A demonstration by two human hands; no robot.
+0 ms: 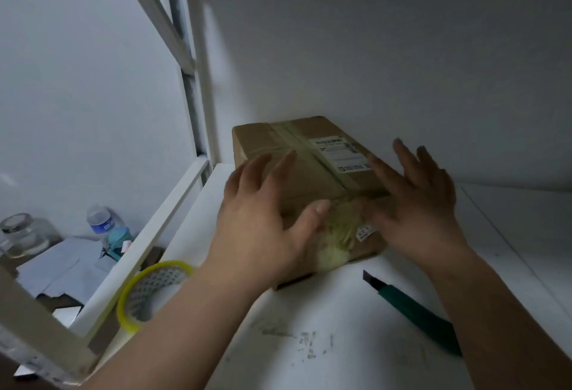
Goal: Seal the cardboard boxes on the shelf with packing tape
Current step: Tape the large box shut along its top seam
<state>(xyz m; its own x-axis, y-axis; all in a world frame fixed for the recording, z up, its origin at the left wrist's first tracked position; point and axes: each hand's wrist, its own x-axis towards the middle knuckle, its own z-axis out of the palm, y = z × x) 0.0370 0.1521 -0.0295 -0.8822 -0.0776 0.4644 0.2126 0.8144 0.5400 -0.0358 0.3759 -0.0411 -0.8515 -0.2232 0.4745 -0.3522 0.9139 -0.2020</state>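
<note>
Both hands lay flat, fingers spread, on the taped cardboard box near the shelf's back-left corner: left hand, right hand.

Both hands flat, fingers spread

The cardboard box is partly covered: the left hand hides its near left corner, the right hand its right edge. Print on the shipping label is too small to read. The utility knife handle passes behind the right forearm. Motion blur softens both hands.
</note>
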